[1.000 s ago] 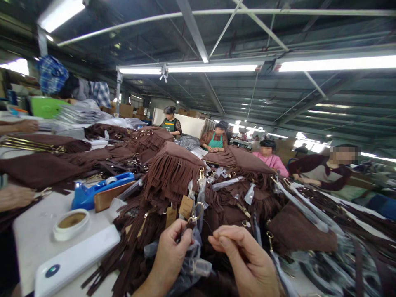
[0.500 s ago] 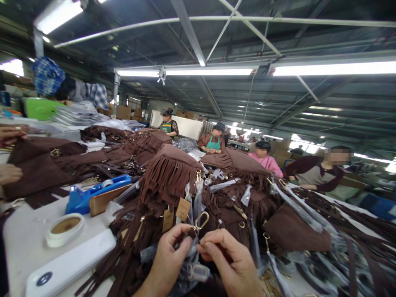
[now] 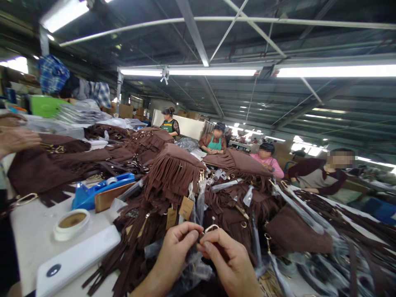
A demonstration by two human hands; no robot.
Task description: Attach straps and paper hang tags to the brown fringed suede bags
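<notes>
My left hand (image 3: 177, 253) is closed in a pinch at the base of a gold snap hook (image 3: 212, 227), thumb and index finger together. Against it, my right hand (image 3: 227, 258) pinches too, its fingertips almost meeting the left ones. Whatever the right fingers hold is small and hidden. The hook's loop shows just above the right index finger. Below both hands lies clear plastic wrap (image 3: 198, 270). Right behind them is a pile of brown fringed suede bags (image 3: 176, 165), with tan paper tags (image 3: 186, 207) hanging from one.
At left on the white table (image 3: 27, 235) are a blue tape dispenser (image 3: 88, 194), a brown-cased phone (image 3: 113, 197), a tape roll (image 3: 71, 225) and a white phone-like device (image 3: 78, 260). A co-worker's hand (image 3: 18, 138) is at far left. Several people sit beyond the pile.
The gold hook has tipped down to the right, partly behind my right fingers. My hands have drawn closer together. The co-worker's hand at left has moved up off the brown bag.
</notes>
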